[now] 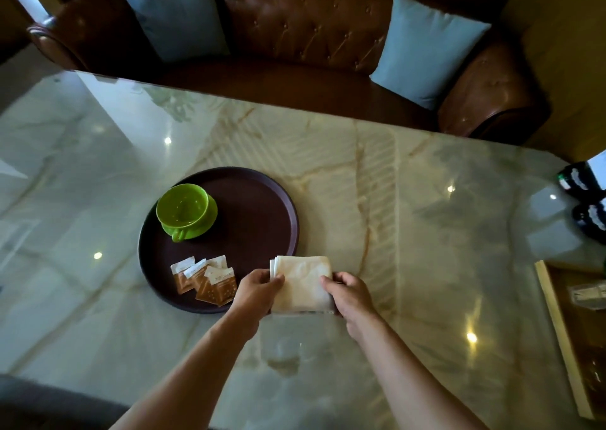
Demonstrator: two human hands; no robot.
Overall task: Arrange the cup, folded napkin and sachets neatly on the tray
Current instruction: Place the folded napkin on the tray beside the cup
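Pinching a folded cream cloth napkin (301,283) between left hand (259,287) and right hand (352,293), a person readies its placement on the round dark-brown tray (262,206).

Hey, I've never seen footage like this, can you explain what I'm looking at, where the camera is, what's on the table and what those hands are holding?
There is no machine here, only a person's two bare hands. The single picture comes from a wide-angle camera worn on the person's head, looking forward and down, which is why both forearms reach in from the bottom edge.

On the glossy marble table sits a round dark tray. On it stand a green cup on its matching saucer and a small overlapping cluster of brown and white sachets.

The left hand and the right hand each grip a side of a folded pale napkin, held at the tray's right edge, partly over the rim. Behind the table is a brown leather sofa with light blue cushions.
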